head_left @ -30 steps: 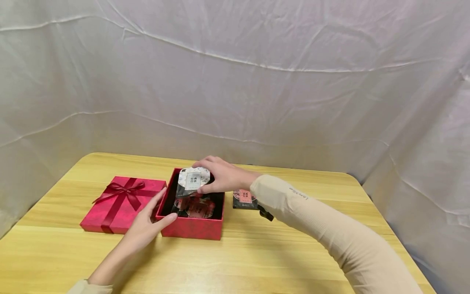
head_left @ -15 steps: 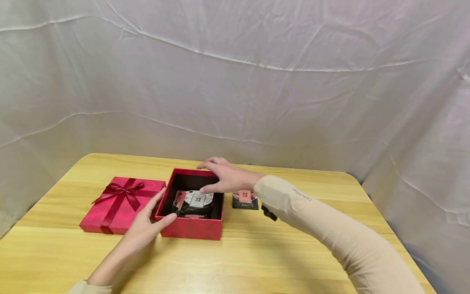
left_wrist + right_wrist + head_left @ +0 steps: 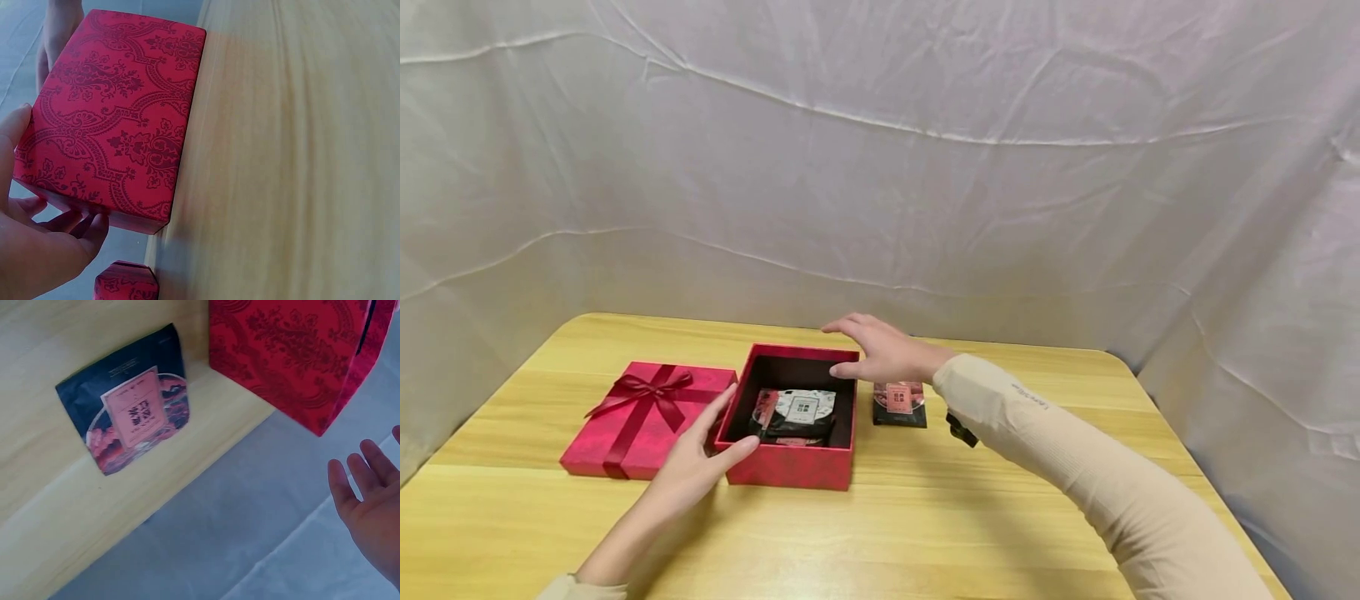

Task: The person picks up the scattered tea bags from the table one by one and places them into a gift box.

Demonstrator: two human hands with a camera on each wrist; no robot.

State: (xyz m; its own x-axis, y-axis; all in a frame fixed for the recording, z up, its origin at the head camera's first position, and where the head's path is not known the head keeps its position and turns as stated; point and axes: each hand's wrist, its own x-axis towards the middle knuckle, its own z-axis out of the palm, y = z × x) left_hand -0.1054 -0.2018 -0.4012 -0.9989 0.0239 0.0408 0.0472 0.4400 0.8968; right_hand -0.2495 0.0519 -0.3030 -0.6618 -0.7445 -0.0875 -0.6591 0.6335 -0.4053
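An uncovered red gift box (image 3: 790, 468) stands on the table. Inside it, a black tea packet with a white label (image 3: 806, 408) lies on top of other packets with red labels, mostly hidden. My left hand (image 3: 687, 468) steadies the near left corner, fingers along the left wall (image 3: 62, 209) and thumb at the front rim. My right hand (image 3: 891, 352) hovers over the box's far right corner, fingers spread and holding nothing. In the right wrist view its fingers (image 3: 369, 472) stand apart from the box. A black tea packet with a pink label (image 3: 139, 412) lies right of the box.
Left of the box lies its red lid (image 3: 580, 442), tied with a dark red ribbon bow (image 3: 655, 392). The wooden table (image 3: 880, 542) carries everything, its far edge close to a pale cloth backdrop (image 3: 880, 167).
The white-labelled tea packet was lowered into the box and let go. My right hand has since risen and moved right, away from it. My left hand stays at the corner.
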